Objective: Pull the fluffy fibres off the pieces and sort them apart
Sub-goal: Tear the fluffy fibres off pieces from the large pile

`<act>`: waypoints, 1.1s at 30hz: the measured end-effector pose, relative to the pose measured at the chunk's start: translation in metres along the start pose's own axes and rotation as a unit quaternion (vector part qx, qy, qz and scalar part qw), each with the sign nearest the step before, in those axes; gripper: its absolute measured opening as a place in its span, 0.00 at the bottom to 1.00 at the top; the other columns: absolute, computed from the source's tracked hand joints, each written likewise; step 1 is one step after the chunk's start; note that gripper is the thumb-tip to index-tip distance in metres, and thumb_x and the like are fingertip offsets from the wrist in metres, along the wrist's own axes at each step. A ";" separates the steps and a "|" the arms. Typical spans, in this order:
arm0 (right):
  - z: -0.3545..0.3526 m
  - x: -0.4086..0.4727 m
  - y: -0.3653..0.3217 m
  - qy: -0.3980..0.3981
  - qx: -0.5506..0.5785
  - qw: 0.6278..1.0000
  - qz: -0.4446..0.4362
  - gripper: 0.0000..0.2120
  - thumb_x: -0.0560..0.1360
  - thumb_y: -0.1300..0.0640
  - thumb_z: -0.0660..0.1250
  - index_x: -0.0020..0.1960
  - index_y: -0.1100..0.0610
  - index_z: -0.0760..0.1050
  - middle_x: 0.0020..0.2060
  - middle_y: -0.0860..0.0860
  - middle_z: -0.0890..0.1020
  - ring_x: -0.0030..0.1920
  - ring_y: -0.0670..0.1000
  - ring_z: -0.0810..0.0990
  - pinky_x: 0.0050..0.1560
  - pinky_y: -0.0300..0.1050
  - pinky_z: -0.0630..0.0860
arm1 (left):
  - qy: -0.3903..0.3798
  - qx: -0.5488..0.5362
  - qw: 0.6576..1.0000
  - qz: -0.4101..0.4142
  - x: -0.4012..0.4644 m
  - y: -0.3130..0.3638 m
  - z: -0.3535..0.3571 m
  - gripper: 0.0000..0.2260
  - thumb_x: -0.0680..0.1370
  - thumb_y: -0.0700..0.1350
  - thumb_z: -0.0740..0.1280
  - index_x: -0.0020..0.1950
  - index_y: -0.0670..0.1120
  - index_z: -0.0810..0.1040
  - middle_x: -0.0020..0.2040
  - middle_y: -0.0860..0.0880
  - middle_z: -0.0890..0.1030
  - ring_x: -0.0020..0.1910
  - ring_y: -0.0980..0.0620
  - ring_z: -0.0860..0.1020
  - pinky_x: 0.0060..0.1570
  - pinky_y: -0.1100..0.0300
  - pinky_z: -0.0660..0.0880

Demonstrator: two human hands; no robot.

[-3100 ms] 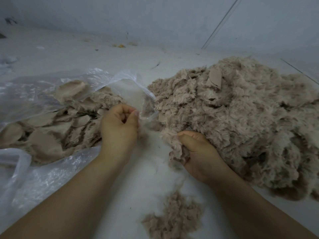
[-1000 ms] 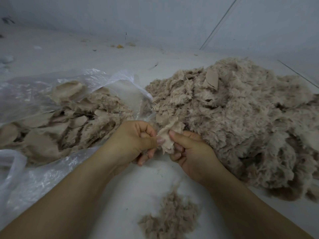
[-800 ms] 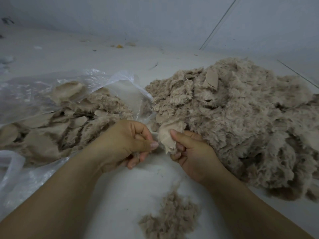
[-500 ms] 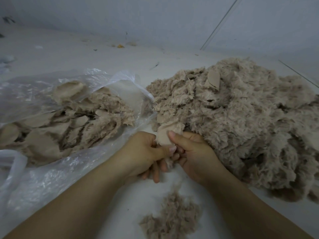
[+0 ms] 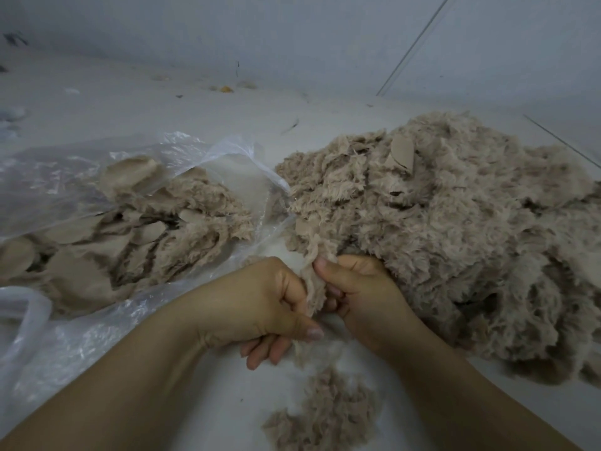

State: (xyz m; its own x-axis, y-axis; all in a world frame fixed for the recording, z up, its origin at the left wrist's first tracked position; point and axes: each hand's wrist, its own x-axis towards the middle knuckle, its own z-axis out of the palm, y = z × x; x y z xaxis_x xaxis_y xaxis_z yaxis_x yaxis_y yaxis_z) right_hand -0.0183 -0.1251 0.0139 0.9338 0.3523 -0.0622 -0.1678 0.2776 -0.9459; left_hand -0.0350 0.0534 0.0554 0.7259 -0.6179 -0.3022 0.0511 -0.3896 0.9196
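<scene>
Right now we have both hands at the centre of our view, closed on one fluffy piece [image 5: 313, 288] between them. Our right hand [image 5: 361, 294] pinches it with the thumb pressed on top and the fingers curled beneath. Our left hand [image 5: 260, 304] grips its lower fringe, thumb laid across toward four o'clock, the fingers curled under and poking out below. The piece runs upright between the two hands, its upper end touching the big heap.

That heap of fluffy pieces [image 5: 455, 239] fills the floor from one to four o'clock, tan and shaggy, with a smooth backing flap [image 5: 402, 154] standing up near its top. Our right hand rests against its near edge.

At nine to eleven o'clock lies a clear plastic bag [image 5: 58, 346], its mouth open toward the heap. Inside it we see the stripped pieces [image 5: 97, 242], mostly flat and smooth-sided, some with a fringe at the edges.

At six o'clock, just below our hands, a small pile of loose fibres [image 5: 325, 415] sits on the pale floor [image 5: 227, 402], apart from both the bag and the heap. A few bits of debris [image 5: 224, 89] lie at twelve o'clock near the wall.
</scene>
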 end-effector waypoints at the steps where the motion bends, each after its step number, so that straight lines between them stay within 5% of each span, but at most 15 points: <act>1: 0.000 0.000 0.000 0.005 0.003 1.000 0.003 0.12 0.72 0.52 0.69 0.31 0.55 0.80 0.23 0.48 0.74 0.24 0.45 0.70 0.28 0.39 0.68 | 0.001 0.001 1.000 0.005 0.000 0.000 -0.001 0.14 0.75 0.43 0.73 0.36 0.34 0.78 0.25 0.43 0.79 0.17 0.53 0.72 0.19 0.67 0.67; 10: -0.003 0.004 -0.005 0.041 0.100 0.993 0.039 0.11 0.70 0.53 0.70 0.37 0.58 0.71 0.23 0.47 0.65 0.24 0.44 0.66 0.25 0.35 0.68 | -0.096 0.016 0.995 0.020 -0.003 0.004 0.004 0.01 0.73 0.40 0.73 0.44 0.44 0.85 0.30 0.48 0.83 0.23 0.55 0.78 0.24 0.65 0.74; 12: -0.003 0.003 -0.003 0.043 0.086 0.995 0.037 0.11 0.69 0.54 0.71 0.36 0.59 0.71 0.23 0.48 0.67 0.24 0.44 0.67 0.24 0.35 0.68 | -0.121 0.048 0.991 0.013 -0.001 0.004 0.008 0.12 0.73 0.35 0.73 0.55 0.44 0.84 0.37 0.50 0.85 0.32 0.53 0.82 0.31 0.61 0.79; 15: -0.003 0.004 -0.003 0.035 0.074 0.996 0.036 0.10 0.68 0.55 0.72 0.40 0.61 0.76 0.30 0.55 0.71 0.28 0.46 0.68 0.25 0.34 0.68 | -0.132 0.039 0.990 0.019 0.001 0.002 0.008 0.16 0.75 0.32 0.70 0.60 0.47 0.82 0.52 0.38 0.83 0.46 0.41 0.84 0.37 0.54 0.82; 19: -0.003 0.004 -0.005 0.020 0.029 0.999 0.016 0.11 0.67 0.56 0.71 0.43 0.63 0.77 0.37 0.59 0.74 0.32 0.50 0.70 0.27 0.35 0.69 | -0.046 0.009 0.997 0.060 -0.001 0.004 0.005 0.04 0.75 0.38 0.72 0.49 0.41 0.85 0.45 0.39 0.85 0.42 0.45 0.85 0.34 0.57 0.81; 21: -0.004 0.004 -0.004 0.022 0.013 1.000 0.017 0.09 0.66 0.55 0.71 0.40 0.61 0.77 0.34 0.57 0.75 0.30 0.48 0.71 0.26 0.35 0.68 | 0.006 0.034 0.997 0.073 -0.002 0.007 0.008 0.08 0.74 0.46 0.74 0.41 0.41 0.85 0.35 0.42 0.85 0.31 0.51 0.82 0.33 0.60 0.79; 23: -0.004 0.004 -0.003 0.016 0.003 1.000 0.014 0.05 0.67 0.56 0.71 0.35 0.57 0.78 0.29 0.54 0.77 0.26 0.46 0.72 0.26 0.35 0.68 | 0.162 0.048 0.980 0.109 0.001 0.007 0.011 0.18 0.71 0.53 0.75 0.31 0.40 0.81 0.26 0.44 0.81 0.22 0.54 0.74 0.26 0.64 0.71; 26: -0.006 0.007 0.000 0.014 0.012 1.000 0.007 0.04 0.73 0.61 0.69 0.42 0.62 0.80 0.32 0.55 0.80 0.29 0.46 0.74 0.27 0.35 0.68 | 0.418 0.064 0.895 0.143 0.014 0.001 0.011 0.16 0.68 0.52 0.77 0.33 0.42 0.75 0.23 0.48 0.74 0.21 0.55 0.69 0.23 0.62 0.65; 30: -0.007 0.007 0.003 -0.002 -0.021 1.000 -0.005 0.06 0.77 0.63 0.66 0.44 0.63 0.81 0.35 0.59 0.82 0.32 0.48 0.77 0.30 0.36 0.72 | 0.366 0.039 0.923 0.113 0.023 -0.003 0.013 0.09 0.76 0.46 0.71 0.40 0.43 0.76 0.23 0.47 0.76 0.19 0.52 0.70 0.20 0.62 0.66; 33: -0.005 0.006 0.001 -0.018 -0.032 0.999 -0.013 0.15 0.79 0.55 0.64 0.46 0.67 0.79 0.40 0.69 0.81 0.39 0.60 0.79 0.44 0.50 0.76 | 0.327 -0.051 0.938 0.099 0.025 -0.006 0.014 0.15 0.81 0.42 0.64 0.35 0.42 0.75 0.21 0.45 0.74 0.17 0.50 0.69 0.20 0.65 0.65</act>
State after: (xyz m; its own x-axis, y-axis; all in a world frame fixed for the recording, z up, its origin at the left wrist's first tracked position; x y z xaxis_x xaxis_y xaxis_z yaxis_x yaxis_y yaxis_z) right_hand -0.0113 -0.1277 0.0109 0.9258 0.3770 -0.0267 -0.1217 0.2305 -0.9654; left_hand -0.0268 0.0312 0.0387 0.9920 -0.1074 0.0660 -0.0888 -0.2237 0.9706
